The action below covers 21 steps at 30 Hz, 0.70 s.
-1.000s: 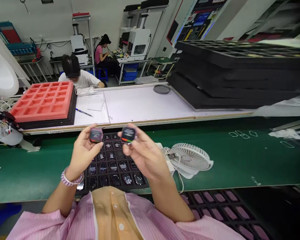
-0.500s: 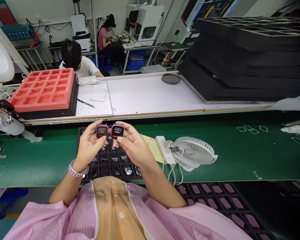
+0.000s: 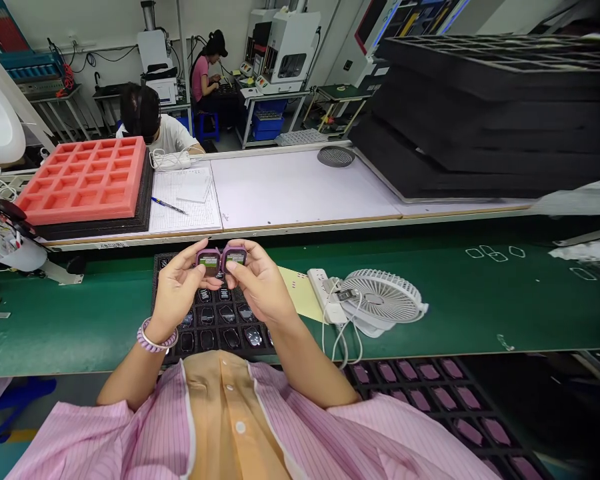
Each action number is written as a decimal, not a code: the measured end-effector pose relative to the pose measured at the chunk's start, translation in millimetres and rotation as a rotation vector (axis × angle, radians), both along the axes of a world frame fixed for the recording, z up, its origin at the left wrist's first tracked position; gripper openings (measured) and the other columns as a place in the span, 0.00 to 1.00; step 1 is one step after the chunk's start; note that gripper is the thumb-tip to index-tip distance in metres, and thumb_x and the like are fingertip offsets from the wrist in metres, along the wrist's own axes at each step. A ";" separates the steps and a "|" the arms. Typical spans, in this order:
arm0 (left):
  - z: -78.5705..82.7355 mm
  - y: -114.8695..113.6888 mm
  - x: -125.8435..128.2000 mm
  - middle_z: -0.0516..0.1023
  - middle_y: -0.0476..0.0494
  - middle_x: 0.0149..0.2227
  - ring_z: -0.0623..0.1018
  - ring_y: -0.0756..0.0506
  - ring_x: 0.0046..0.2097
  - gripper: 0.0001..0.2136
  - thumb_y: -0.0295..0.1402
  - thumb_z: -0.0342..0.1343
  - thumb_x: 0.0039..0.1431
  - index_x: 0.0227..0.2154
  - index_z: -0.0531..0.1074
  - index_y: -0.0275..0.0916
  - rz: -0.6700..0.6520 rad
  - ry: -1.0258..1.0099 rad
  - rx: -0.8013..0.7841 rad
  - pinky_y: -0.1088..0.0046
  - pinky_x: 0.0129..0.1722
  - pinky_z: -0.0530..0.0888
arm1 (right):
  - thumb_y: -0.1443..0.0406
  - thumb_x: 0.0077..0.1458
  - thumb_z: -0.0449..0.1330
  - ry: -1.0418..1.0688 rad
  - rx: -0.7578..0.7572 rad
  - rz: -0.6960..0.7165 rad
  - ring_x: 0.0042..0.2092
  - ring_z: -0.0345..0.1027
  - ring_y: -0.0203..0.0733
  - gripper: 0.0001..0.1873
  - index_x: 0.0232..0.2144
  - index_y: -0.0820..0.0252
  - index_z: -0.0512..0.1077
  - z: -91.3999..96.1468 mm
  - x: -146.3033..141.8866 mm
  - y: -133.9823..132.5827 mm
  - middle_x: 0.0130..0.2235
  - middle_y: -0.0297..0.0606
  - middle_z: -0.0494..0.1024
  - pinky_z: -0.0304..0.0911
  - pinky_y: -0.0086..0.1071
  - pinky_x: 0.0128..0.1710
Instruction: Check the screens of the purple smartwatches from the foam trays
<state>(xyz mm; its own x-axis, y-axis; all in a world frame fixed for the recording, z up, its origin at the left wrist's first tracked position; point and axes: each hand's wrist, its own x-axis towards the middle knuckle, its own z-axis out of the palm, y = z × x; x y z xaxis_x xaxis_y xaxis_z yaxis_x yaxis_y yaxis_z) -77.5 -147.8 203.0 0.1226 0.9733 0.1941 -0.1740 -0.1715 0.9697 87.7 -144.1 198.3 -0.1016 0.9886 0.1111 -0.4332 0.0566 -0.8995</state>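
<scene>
Purple-rimmed devices (image 3: 209, 265), two — one pinched by left hand (image 3: 176, 292), one by right hand (image 3: 263, 285)

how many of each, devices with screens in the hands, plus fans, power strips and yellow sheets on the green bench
Devices: 2, one in the left hand, one in the right hand
Fan: 1
Power strip: 1
Yellow sheet: 1
Total: 5
</scene>
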 end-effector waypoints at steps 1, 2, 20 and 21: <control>0.6 -0.2 0.5 0.82 0.36 0.55 0.86 0.48 0.32 0.21 0.36 0.63 0.65 0.59 0.75 0.41 0.004 -0.008 -0.003 0.73 0.35 0.87 | 0.58 0.54 0.73 0.006 0.003 -0.004 0.27 0.64 0.32 0.21 0.47 0.53 0.71 0.3 -0.1 0.1 0.38 0.32 0.74 0.64 0.30 0.28; 1.1 -0.1 0.9 0.82 0.37 0.55 0.86 0.48 0.32 0.21 0.36 0.63 0.64 0.59 0.75 0.41 0.005 -0.015 -0.006 0.73 0.35 0.87 | 0.59 0.54 0.73 0.008 0.005 -0.007 0.27 0.64 0.32 0.21 0.47 0.53 0.71 0.7 0.2 0.2 0.38 0.32 0.74 0.64 0.30 0.28; 45.7 57.9 3.9 0.84 0.44 0.44 0.84 0.49 0.30 0.23 0.32 0.58 0.60 0.58 0.75 0.42 -0.041 -0.039 0.174 0.70 0.35 0.87 | 0.57 0.55 0.70 -0.015 0.223 0.043 0.29 0.67 0.35 0.21 0.48 0.52 0.69 48.1 9.0 50.9 0.38 0.32 0.74 0.68 0.33 0.32; 51.7 63.4 3.5 0.84 0.44 0.44 0.84 0.49 0.30 0.23 0.32 0.58 0.59 0.58 0.75 0.42 -0.042 -0.040 0.202 0.70 0.35 0.87 | 0.53 0.57 0.69 0.001 0.251 0.054 0.29 0.67 0.35 0.21 0.48 0.52 0.70 54.0 9.7 57.2 0.38 0.33 0.74 0.68 0.33 0.32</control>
